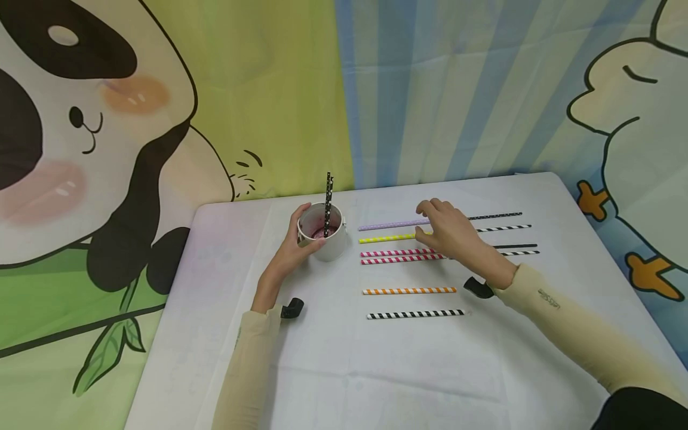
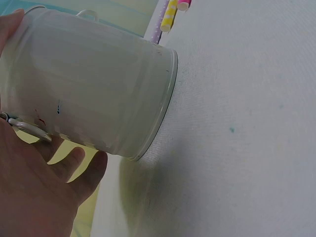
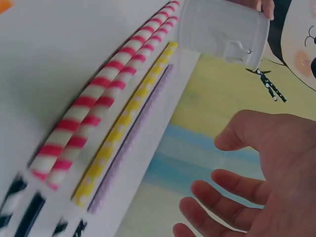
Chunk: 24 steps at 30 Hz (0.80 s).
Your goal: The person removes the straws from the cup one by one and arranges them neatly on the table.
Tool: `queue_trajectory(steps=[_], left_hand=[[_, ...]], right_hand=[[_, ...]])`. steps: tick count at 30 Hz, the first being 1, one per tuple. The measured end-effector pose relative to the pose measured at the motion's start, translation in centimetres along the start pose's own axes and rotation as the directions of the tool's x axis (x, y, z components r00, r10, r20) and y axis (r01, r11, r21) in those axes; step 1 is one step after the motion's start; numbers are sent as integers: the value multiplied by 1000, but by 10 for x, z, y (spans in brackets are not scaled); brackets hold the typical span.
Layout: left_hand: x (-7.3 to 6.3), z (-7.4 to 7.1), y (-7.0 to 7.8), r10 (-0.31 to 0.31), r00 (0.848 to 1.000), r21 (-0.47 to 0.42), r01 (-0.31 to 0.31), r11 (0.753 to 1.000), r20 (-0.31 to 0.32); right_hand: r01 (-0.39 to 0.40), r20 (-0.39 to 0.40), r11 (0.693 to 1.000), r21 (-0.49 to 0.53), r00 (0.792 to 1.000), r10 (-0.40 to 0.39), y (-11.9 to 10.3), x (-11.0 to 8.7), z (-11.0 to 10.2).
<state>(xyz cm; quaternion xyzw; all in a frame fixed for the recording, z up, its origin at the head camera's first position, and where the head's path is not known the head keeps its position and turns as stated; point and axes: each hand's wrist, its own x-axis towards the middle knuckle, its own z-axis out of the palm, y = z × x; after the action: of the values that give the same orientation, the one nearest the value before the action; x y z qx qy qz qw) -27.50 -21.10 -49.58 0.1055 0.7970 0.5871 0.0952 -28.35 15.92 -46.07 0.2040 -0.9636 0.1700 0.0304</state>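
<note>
My left hand (image 1: 292,254) grips a small white bucket (image 1: 332,246) from its left side, thumb near the rim and fingers round the wall. Two black dotted paper straws (image 1: 328,200) stand leaning inside it. In the left wrist view the bucket (image 2: 94,79) looks tilted by the camera, with its base by the tabletop. My right hand (image 1: 454,230) hovers over the rows of straws with fingers loosely bent and nothing between them. Below it lie a purple straw (image 1: 389,226), a yellow straw (image 1: 384,239) and two red-and-white striped straws (image 3: 91,103). The hand partly hides the middle of these rows.
Right of the hand lie a black dotted straw (image 1: 500,215), a black-and-white striped straw (image 1: 507,228) and more dark straws. Nearer are an orange striped straw (image 1: 408,291) and a black-and-white one (image 1: 414,314). Printed cloth (image 1: 290,89) hangs behind the white table (image 1: 419,382).
</note>
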Motion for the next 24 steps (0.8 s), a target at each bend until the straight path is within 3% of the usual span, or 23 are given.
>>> queue_trajectory(steps=[3,7,15,24], left_hand=[[0,0,0,3,1000,-2,-3,1000,0],[0,-1,-1,10,1000,-7,-10,1000,-1],[0,-1,0,-1,1000,-8,1,1000,-5],[0,-1,1,5,1000,-17,-5,1000,-1]], right_hand=[[-20,19,990,136,1000,18,-6,8,4],[-55,58,946,319,998,38,-13,18,8],[-115,102,817,565,992,69,-26,34,17],[-221,204,654,724,973,103,-54,53,30]])
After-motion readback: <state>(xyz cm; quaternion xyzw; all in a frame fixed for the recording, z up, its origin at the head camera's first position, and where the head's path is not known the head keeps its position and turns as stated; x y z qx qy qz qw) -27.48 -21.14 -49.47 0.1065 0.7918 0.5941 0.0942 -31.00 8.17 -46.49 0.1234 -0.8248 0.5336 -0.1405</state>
